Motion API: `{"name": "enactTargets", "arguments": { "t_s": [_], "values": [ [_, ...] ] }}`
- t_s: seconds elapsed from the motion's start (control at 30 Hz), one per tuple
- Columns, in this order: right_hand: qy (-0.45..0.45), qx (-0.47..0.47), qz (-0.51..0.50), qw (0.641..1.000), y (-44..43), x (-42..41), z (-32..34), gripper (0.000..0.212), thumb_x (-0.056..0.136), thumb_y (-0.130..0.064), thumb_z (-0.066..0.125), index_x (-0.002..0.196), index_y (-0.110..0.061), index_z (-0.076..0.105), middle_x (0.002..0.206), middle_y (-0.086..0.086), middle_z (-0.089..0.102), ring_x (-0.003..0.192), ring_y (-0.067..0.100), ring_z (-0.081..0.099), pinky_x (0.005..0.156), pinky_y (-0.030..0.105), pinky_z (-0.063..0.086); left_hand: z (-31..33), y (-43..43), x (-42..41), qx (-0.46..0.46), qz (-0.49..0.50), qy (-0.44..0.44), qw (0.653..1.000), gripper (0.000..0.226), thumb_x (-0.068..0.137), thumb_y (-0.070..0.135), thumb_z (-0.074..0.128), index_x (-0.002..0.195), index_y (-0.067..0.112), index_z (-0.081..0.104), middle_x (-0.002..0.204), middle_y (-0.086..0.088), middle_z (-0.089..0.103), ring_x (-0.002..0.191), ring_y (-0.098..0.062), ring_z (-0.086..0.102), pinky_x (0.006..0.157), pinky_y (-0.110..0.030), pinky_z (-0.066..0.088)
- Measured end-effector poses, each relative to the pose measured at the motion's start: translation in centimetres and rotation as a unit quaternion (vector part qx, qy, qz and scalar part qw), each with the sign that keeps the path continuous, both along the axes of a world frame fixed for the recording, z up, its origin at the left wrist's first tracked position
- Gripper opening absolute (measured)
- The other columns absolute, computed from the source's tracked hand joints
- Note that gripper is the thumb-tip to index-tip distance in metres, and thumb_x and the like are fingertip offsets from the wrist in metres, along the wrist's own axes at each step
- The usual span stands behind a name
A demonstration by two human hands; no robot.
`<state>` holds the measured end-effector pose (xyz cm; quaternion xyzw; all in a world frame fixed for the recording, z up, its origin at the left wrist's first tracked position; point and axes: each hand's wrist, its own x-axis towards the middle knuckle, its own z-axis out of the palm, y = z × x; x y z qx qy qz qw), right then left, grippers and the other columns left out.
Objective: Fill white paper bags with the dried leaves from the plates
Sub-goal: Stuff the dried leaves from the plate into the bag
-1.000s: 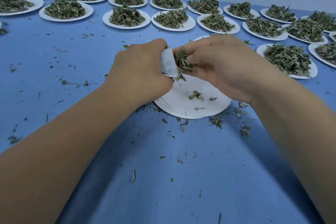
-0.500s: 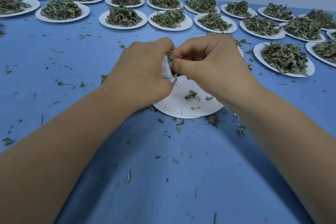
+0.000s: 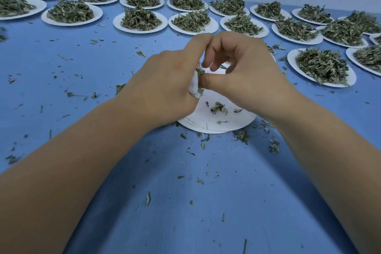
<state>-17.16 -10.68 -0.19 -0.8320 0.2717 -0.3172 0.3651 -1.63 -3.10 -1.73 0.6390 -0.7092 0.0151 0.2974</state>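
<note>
The left grip (image 3: pixel 165 84) is closed around a white paper bag (image 3: pixel 194 88), of which only a crumpled strip shows between the two grips. Dried leaves (image 3: pixel 200 72) poke out of the bag's mouth, right against the left grip's inner side. The right grip (image 3: pixel 247 76) meets the left one there: its thumb (image 3: pixel 208 82) presses on the leaves and the bag, while its fingers (image 3: pixel 212 62) are curled above the thumb with nothing visible between them.

Directly beneath both grips lies a white plate (image 3: pixel 206 125), nearly bare, with a few leaf scraps (image 3: pixel 219 107) just below the right grip. Beyond the grips, two rows of heaped plates (image 3: pixel 117 24) run across the blue surface (image 3: pixel 185 202). Another heaped plate (image 3: pixel 292 62) sits to the outer side of the right grip. Loose leaf bits (image 3: pixel 241 136) are scattered on the surface on the near side of both grips and around the left one.
</note>
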Motion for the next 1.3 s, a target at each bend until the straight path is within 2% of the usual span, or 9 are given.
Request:
{"name": "enactTargets", "arguments": {
  "t_s": [0.17, 0.23, 0.37, 0.47, 0.67, 0.77, 0.9, 1.1, 1.3],
  "values": [
    [-0.006, 0.211, 0.043, 0.976, -0.8, 0.1, -0.2, 0.04, 0.077, -0.009, 0.079, 0.11, -0.014, 0.057, 0.101, 0.001, 0.075, 0.092, 0.023, 0.072, 0.093, 0.054, 0.057, 0.7, 0.2, -0.4, -0.043, -0.033, -0.011, 0.998, 0.081, 0.079, 0.012, 0.062, 0.15, 0.033, 0.028, 0.087, 0.002, 0.065, 0.077, -0.019, 0.06, 0.067, -0.043, 0.051],
    [-0.015, 0.269, 0.104, 0.957, -1.0, 0.0, -0.1, 0.041, 0.086, -0.002, 0.071, 0.123, -0.01, 0.056, 0.097, 0.006, 0.076, 0.096, 0.028, 0.073, 0.098, 0.051, 0.056, 0.7, -0.1, -0.5, -0.057, -0.047, 0.006, 0.997, 0.077, 0.079, 0.016, 0.061, 0.149, 0.034, 0.034, 0.092, 0.008, 0.065, 0.092, -0.017, 0.06, 0.08, -0.036, 0.052],
    [-0.037, 0.286, 0.145, 0.947, -0.9, -0.1, -0.1, 0.025, 0.088, 0.001, 0.063, 0.107, -0.015, 0.067, 0.087, 0.009, 0.074, 0.084, 0.024, 0.071, 0.082, 0.038, 0.059, 0.4, -0.5, -0.4, -0.104, -0.077, 0.028, 0.991, 0.07, 0.078, 0.018, 0.058, 0.146, 0.026, 0.043, 0.096, 0.016, 0.062, 0.107, -0.005, 0.052, 0.103, -0.02, 0.037],
    [-0.054, 0.258, 0.117, 0.958, -1.2, 0.0, -0.3, 0.028, 0.082, -0.001, 0.065, 0.108, -0.012, 0.067, 0.079, 0.006, 0.073, 0.079, 0.024, 0.068, 0.082, 0.042, 0.058, 0.2, -0.6, -0.4, -0.125, -0.083, 0.029, 0.988, 0.07, 0.08, 0.021, 0.07, 0.146, 0.02, 0.043, 0.107, 0.015, 0.062, 0.113, -0.006, 0.052, 0.105, -0.031, 0.04],
    [-0.064, 0.157, 0.004, 0.986, -1.9, -0.4, -0.3, 0.025, 0.077, -0.014, 0.076, 0.099, -0.026, 0.07, 0.085, -0.003, 0.077, 0.071, 0.01, 0.069, 0.068, 0.03, 0.05, 0.3, 0.3, 0.8, -0.047, -0.08, 0.091, 0.991, 0.092, 0.075, 0.057, 0.077, 0.151, 0.036, 0.031, 0.149, 0.02, 0.039, 0.139, 0.004, 0.033, 0.11, -0.012, 0.027],
    [-0.082, 0.107, -0.015, 0.991, -1.8, -0.5, -0.5, 0.025, 0.079, -0.018, 0.082, 0.101, -0.024, 0.074, 0.09, -0.005, 0.077, 0.072, 0.012, 0.072, 0.067, 0.025, 0.054, 0.2, 0.5, 0.8, -0.034, -0.05, 0.174, 0.983, 0.058, 0.09, 0.053, 0.06, 0.143, 0.034, 0.045, 0.141, 0.022, 0.049, 0.134, 0.002, 0.042, 0.109, -0.024, 0.036],
    [-0.087, 0.076, -0.032, 0.993, -1.5, -0.5, -0.5, 0.024, 0.081, -0.021, 0.086, 0.102, -0.02, 0.074, 0.098, -0.003, 0.076, 0.08, 0.032, 0.075, 0.079, 0.042, 0.063, 0.6, 0.4, 0.3, -0.108, 0.019, 0.232, 0.966, 0.021, 0.093, 0.032, 0.053, 0.113, 0.031, 0.062, 0.104, 0.016, 0.064, 0.096, -0.002, 0.059, 0.084, -0.023, 0.051],
    [-0.083, 0.055, -0.053, 0.994, -1.2, -0.4, -0.6, 0.013, 0.086, -0.016, 0.081, 0.094, -0.018, 0.071, 0.087, -0.006, 0.072, 0.076, 0.035, 0.073, 0.072, 0.051, 0.06, -0.1, 0.0, -0.2, -0.078, 0.019, 0.251, 0.965, 0.008, 0.091, 0.021, 0.066, 0.089, 0.028, 0.069, 0.088, 0.009, 0.068, 0.079, -0.009, 0.069, 0.066, -0.017, 0.054],
    [-0.08, 0.025, -0.061, 0.995, -0.9, -0.2, -0.1, 0.013, 0.087, -0.018, 0.078, 0.089, -0.021, 0.065, 0.082, -0.005, 0.067, 0.071, 0.036, 0.07, 0.056, 0.025, 0.05, -0.1, -0.1, 0.1, -0.089, 0.021, 0.278, 0.956, 0.005, 0.082, 0.027, 0.075, 0.086, 0.03, 0.072, 0.081, 0.012, 0.071, 0.077, -0.006, 0.071, 0.071, -0.027, 0.061]
  ]
}}
